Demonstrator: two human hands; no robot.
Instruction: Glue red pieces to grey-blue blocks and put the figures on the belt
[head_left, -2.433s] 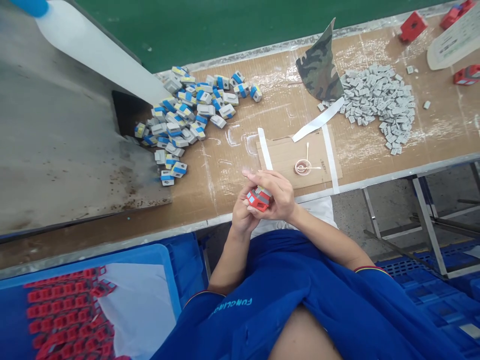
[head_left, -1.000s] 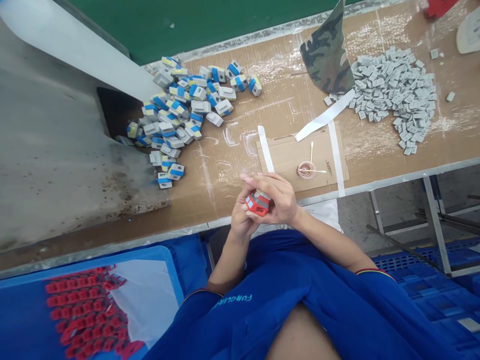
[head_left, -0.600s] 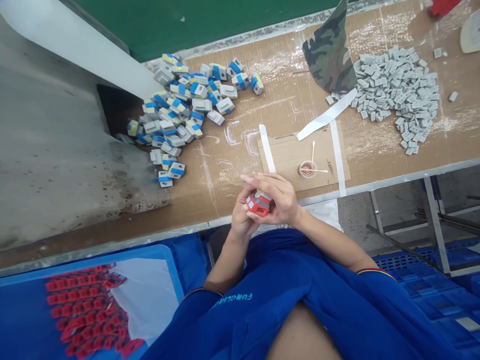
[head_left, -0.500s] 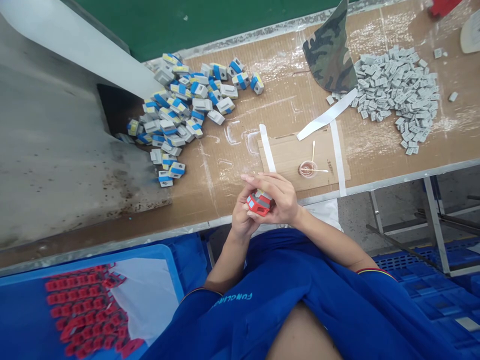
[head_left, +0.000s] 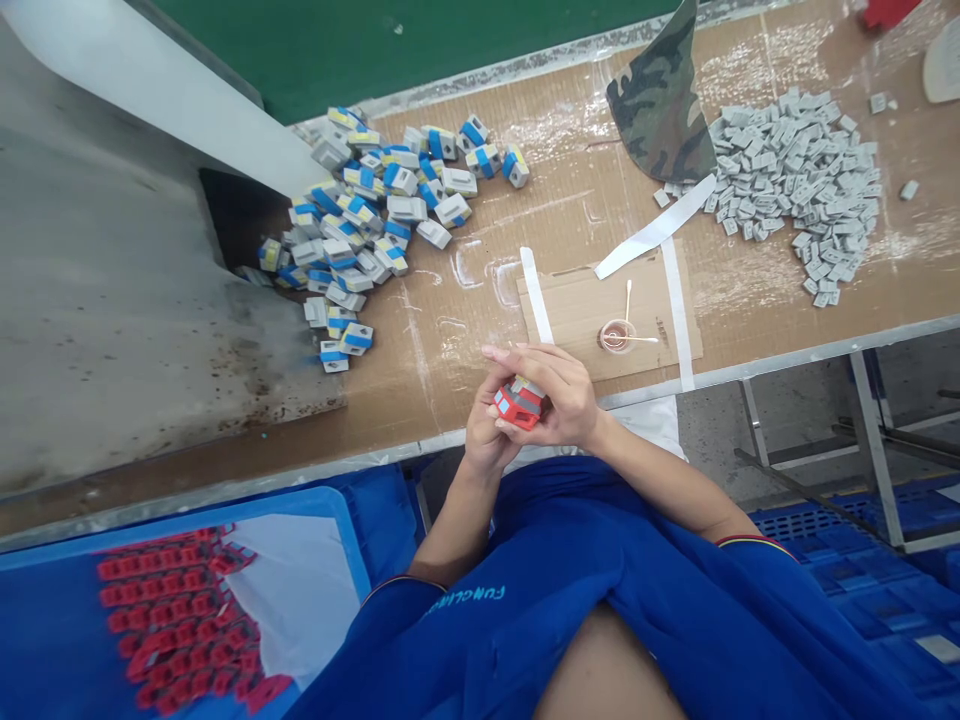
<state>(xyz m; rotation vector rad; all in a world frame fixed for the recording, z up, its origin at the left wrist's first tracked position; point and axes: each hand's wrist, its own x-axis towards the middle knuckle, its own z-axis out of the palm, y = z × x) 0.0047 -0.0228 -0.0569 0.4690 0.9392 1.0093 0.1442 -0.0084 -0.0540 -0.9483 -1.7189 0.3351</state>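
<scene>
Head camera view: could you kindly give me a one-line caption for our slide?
Left hand and right hand hold a red plastic part over a cardboard-topped bench.

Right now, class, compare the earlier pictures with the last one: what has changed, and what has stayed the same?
The left hand and right hand keep hold of the red block, which has turned slightly; nothing was taken or let go. The head moved, so the view of the bench shifted a little. The blue-and-white pieces and grey pieces stayed in their piles.
</scene>
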